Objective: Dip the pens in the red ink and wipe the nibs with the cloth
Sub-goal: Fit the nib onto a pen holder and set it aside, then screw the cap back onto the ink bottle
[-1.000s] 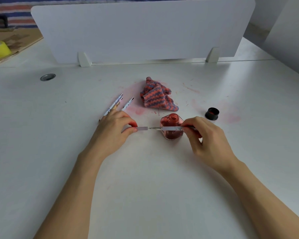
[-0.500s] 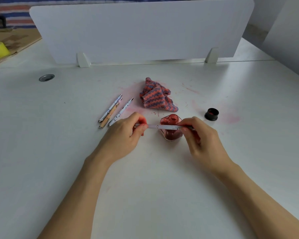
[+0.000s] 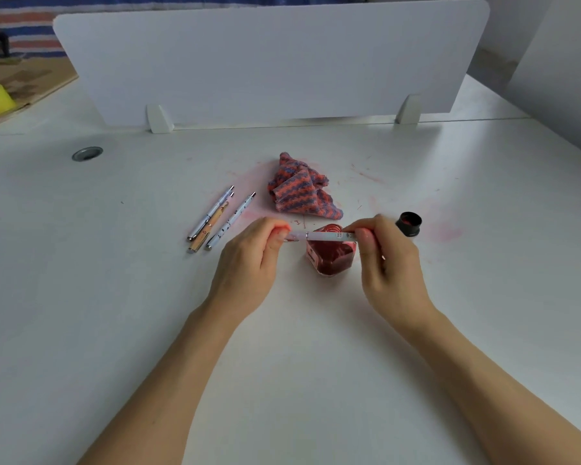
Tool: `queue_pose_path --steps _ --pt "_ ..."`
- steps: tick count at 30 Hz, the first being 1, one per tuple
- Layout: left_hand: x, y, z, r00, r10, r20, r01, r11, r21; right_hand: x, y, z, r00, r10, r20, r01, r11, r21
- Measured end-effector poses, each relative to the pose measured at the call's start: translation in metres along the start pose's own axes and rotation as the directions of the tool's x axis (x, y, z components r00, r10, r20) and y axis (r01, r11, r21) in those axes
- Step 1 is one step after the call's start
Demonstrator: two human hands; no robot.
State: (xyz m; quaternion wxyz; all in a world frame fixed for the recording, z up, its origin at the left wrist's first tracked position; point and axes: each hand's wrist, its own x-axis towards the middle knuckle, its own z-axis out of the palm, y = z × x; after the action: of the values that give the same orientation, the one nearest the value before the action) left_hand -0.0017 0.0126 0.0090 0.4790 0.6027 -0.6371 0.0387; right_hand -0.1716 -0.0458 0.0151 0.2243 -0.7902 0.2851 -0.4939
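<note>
Level between both grips, a slim white pen (image 3: 322,235) spans the open glass bottle of red ink (image 3: 330,255) — left hand (image 3: 249,260) pinches what seems its cap end, right hand (image 3: 388,256) its barrel; a striped red-and-purple cloth (image 3: 301,191) lies just beyond.

Both hands are holding one white pen (image 3: 322,235) level, just above the open ink bottle (image 3: 330,256): the left hand (image 3: 252,260) is pinching its cap end, the right hand (image 3: 388,260) its barrel. Behind the bottle the striped cloth (image 3: 301,191) is lying crumpled; to the bottle's left, three pens (image 3: 220,218) are resting on the white surface (image 3: 114,297); to its right, the black bottle cap (image 3: 409,223) is sitting.
</note>
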Motion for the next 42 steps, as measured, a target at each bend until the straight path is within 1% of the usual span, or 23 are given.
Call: queue_pose_path --steps 2,4,5,7,9,10,11,12,14,16,20,22,24,26,27,29,30,32,33,35,37,40,42 --pt "0.002 -0.003 0.003 0.997 -0.067 -0.024 0.067 0.998 0.016 0.004 0.003 0.004 0.999 0.036 -0.023 -0.036 0.999 0.0" --pt "0.004 -0.008 0.003 0.983 -0.137 -0.122 0.142 0.99 0.026 0.009 0.01 0.004 0.991 0.072 -0.115 -0.074 0.997 -0.013" --pt "0.004 -0.013 0.001 0.965 -0.181 -0.192 0.192 0.98 0.042 0.012 0.016 0.002 0.983 0.088 -0.162 -0.098 0.994 -0.055" --pt "0.008 -0.029 -0.007 0.899 -0.293 -0.326 0.344 0.932 0.11 0.02 0.033 -0.003 0.968 0.157 -0.195 -0.203 0.949 -0.24" --pt "0.01 -0.047 -0.016 0.828 -0.355 -0.435 0.484 0.843 0.234 0.027 0.052 -0.008 0.936 0.322 -0.14 -0.349 0.81 -0.47" --pt "0.01 -0.055 -0.019 0.805 -0.369 -0.464 0.535 0.789 0.301 0.029 0.059 -0.01 0.906 0.412 -0.093 -0.39 0.731 -0.56" --pt "0.01 -0.061 -0.021 0.786 -0.39 -0.479 0.579 0.736 0.351 0.03 0.063 -0.011 0.875 0.483 -0.048 -0.403 0.669 -0.625" --pt "0.009 -0.066 -0.022 0.771 -0.412 -0.486 0.612 0.69 0.386 0.031 0.065 -0.011 0.855 0.518 -0.014 -0.394 0.633 -0.666" --pt "0.008 -0.073 -0.022 0.741 -0.47 -0.479 0.663 0.626 0.411 0.031 0.067 -0.01 0.859 0.512 0.025 -0.352 0.625 -0.697" --pt "0.008 -0.076 -0.019 0.732 -0.516 -0.444 0.679 0.603 0.419 0.029 0.069 -0.009 0.872 0.486 0.058 -0.32 0.655 -0.685" --pt "0.006 -0.079 -0.014 0.779 -0.514 -0.359 0.626 0.605 0.492 0.027 0.069 -0.01 0.896 0.439 0.072 -0.305 0.724 -0.618" --pt "0.005 -0.078 -0.014 0.777 -0.536 -0.329 0.624 0.59 0.512 0.028 0.067 -0.011 0.909 0.414 0.059 -0.323 0.785 -0.529" --pt "0.005 -0.075 -0.015 0.775 -0.541 -0.327 0.628 0.597 0.499 0.029 0.062 -0.011 0.928 0.374 -0.001 -0.349 0.864 -0.363" --pt "0.005 -0.071 -0.014 0.799 -0.505 -0.327 0.601 0.649 0.467 0.031 0.053 -0.013 0.932 0.355 -0.075 -0.363 0.916 -0.171" --pt "0.006 -0.069 -0.013 0.824 -0.461 -0.329 0.566 0.69 0.452 0.032 0.049 -0.013 0.925 0.364 -0.106 -0.373 0.924 -0.085" --pt "0.008 -0.063 -0.012 0.88 -0.344 -0.327 0.458 0.795 0.398 0.034 0.041 -0.013 0.899 0.416 -0.139 -0.407 0.909 0.091" --pt "0.009 -0.057 -0.009 0.908 -0.284 -0.308 0.386 0.853 0.351 0.035 0.038 -0.012 0.879 0.46 -0.127 -0.429 0.878 0.212" --pt "0.009 -0.04 0.0 0.963 -0.179 -0.204 0.224 0.947 0.229 0.036 0.03 -0.01 0.84 0.542 -0.034 -0.468 0.754 0.461" --pt "0.008 -0.031 0.006 0.982 -0.144 -0.125 0.166 0.969 0.182 0.036 0.027 -0.009 0.83 0.558 0.009 -0.475 0.697 0.538" --pt "0.006 -0.017 0.018 0.992 -0.12 0.043 0.112 0.982 0.154 0.035 0.023 -0.005 0.822 0.566 0.055 -0.479 0.637 0.605" --pt "0.005 -0.012 0.026 0.978 -0.127 0.163 0.1 0.98 0.17 0.034 0.019 -0.003 0.835 0.547 0.07 -0.47 0.641 0.607" --pt "0.004 -0.012 0.029 0.958 -0.155 0.24 0.109 0.975 0.193 0.034 0.014 -0.002 0.875 0.47 0.116 -0.451 0.705 0.547" --pt "0.004 -0.013 0.029 0.959 -0.136 0.249 0.084 0.975 0.208 0.032 0.011 -0.002 0.898 0.388 0.208 -0.437 0.733 0.521"
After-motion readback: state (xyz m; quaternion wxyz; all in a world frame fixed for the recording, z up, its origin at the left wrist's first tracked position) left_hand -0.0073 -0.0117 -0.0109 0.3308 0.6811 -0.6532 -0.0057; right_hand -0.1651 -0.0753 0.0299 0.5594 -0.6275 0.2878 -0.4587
